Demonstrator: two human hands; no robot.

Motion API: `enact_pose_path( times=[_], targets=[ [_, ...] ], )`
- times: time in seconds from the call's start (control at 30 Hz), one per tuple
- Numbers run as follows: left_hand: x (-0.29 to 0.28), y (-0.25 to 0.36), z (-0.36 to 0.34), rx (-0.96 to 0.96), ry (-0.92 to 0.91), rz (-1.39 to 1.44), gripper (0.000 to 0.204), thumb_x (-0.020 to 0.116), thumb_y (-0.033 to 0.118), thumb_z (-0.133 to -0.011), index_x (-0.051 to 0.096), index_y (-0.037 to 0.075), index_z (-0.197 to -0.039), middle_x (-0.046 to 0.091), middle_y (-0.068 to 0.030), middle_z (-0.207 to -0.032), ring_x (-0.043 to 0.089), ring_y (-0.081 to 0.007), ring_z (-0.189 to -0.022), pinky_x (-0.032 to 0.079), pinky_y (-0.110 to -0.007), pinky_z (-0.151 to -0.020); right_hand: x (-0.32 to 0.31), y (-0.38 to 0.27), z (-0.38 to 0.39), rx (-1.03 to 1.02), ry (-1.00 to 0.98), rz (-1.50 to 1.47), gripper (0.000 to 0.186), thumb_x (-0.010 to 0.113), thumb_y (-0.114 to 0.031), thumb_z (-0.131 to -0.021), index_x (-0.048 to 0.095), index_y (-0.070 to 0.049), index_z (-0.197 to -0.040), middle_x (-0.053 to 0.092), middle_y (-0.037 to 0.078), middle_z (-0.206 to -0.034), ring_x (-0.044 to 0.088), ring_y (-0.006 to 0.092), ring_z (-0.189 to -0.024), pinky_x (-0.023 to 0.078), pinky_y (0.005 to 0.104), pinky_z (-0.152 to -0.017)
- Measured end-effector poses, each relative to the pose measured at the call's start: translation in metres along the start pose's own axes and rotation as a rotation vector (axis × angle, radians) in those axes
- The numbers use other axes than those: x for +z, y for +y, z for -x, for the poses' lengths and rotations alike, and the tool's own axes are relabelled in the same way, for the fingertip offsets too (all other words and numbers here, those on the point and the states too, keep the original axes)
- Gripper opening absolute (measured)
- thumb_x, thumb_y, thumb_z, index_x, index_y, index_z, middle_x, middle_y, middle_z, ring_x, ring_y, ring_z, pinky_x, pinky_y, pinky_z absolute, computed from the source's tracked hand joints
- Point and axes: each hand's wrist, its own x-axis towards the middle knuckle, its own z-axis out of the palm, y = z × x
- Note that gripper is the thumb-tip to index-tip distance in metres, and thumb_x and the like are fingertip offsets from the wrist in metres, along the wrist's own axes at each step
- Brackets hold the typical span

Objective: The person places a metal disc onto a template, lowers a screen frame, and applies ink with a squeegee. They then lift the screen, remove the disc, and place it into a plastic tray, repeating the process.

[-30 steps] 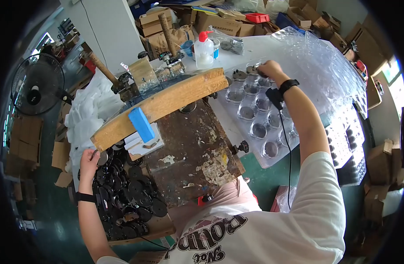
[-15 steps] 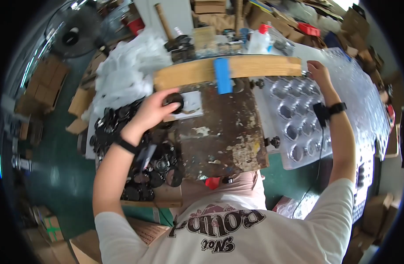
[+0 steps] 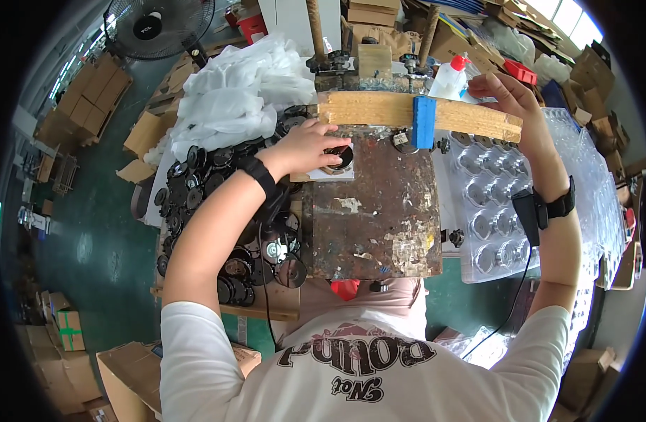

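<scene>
My left hand reaches over the left edge of a worn brown board. Its thumb and fingers grip the rim of a black round part, which rests on a small white pad. Across the far side of the board lies a wooden bar with a blue band around it. My right hand is raised beyond the bar's right end, fingers bent and apart, with nothing visible in it. Behind its fingertips stands a white pump bottle with a red top.
Many black round parts are heaped left of the board, below white plastic bags. On the right lies a clear moulded tray with round pockets. Black knobs stick out from the board's right side. A fan stands far left.
My left hand has lowered the black part onto the white pad. My right hand has come off the bar's right end and opened. The bar has swung and the whole view has shifted.
</scene>
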Motion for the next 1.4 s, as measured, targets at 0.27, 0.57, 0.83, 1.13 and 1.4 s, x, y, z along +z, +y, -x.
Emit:
enact_pose_path(
  times=[0.27, 0.57, 0.83, 1.13, 1.4],
  targets=[
    [-0.03, -0.003, 0.034, 0.255, 0.068, -0.107, 0.049, 0.062, 0.033, -0.083, 0.051, 0.022, -0.129, 0.053, -0.0085, -0.123, 0.049, -0.0283, -0.112, 0.041, -0.039, -0.091, -0.001, 0.0, -0.006, 0.129, -0.371, 0.046, 0.029, 0.053, -0.024, -0.093, 0.059, 0.0, -0.108, 0.063, 0.005, -0.093, 0.059, 0.0097, -0.085, 0.048, 0.0248, -0.075],
    [-0.003, 0.057, 0.079, -0.206, 0.046, 1.009, 0.066, 0.057, 0.027, -0.089, 0.023, 0.004, -0.141, 0.064, -0.0111, -0.09, 0.061, -0.0231, -0.072, 0.048, -0.032, -0.068, 0.087, 0.017, -0.046, -0.26, -0.277, 0.52, 0.031, 0.065, -0.018, -0.081, 0.058, -0.006, -0.109, 0.063, 0.007, -0.097, 0.061, 0.018, -0.08, 0.049, 0.0307, -0.073],
    [0.011, 0.06, 0.08, -0.202, -0.032, 0.8, 0.073, 0.057, 0.027, -0.089, 0.012, 0.005, -0.143, 0.065, -0.0135, -0.088, 0.062, -0.0244, -0.074, 0.048, -0.033, -0.069, 0.144, 0.021, -0.044, -0.336, -0.446, 0.909, 0.025, 0.068, -0.015, -0.072, 0.062, -0.005, -0.095, 0.06, 0.012, -0.085, 0.057, 0.0303, -0.083, 0.048, 0.0368, -0.073],
    [0.01, 0.058, 0.078, -0.201, -0.019, 0.768, 0.073, 0.057, 0.027, -0.089, 0.012, 0.005, -0.143, 0.065, -0.0144, -0.085, 0.063, -0.0271, -0.075, 0.048, -0.034, -0.069, 0.144, -0.004, 0.01, -0.361, -0.631, 0.706, 0.021, 0.068, -0.012, -0.071, 0.062, -0.002, -0.088, 0.059, 0.013, -0.081, 0.057, 0.0311, -0.081, 0.047, 0.0381, -0.071],
    [-0.019, 0.067, 0.078, -0.131, 0.063, 0.803, 0.06, 0.055, 0.026, -0.09, 0.027, 0.006, -0.139, 0.065, -0.0124, -0.084, 0.062, -0.022, -0.074, 0.047, -0.031, -0.067, 0.093, 0.025, -0.059, -0.207, -0.294, 0.554, 0.029, 0.068, -0.011, -0.076, 0.062, -0.002, -0.103, 0.063, 0.007, -0.084, 0.058, 0.0133, -0.069, 0.048, 0.0271, -0.064]
  ],
)
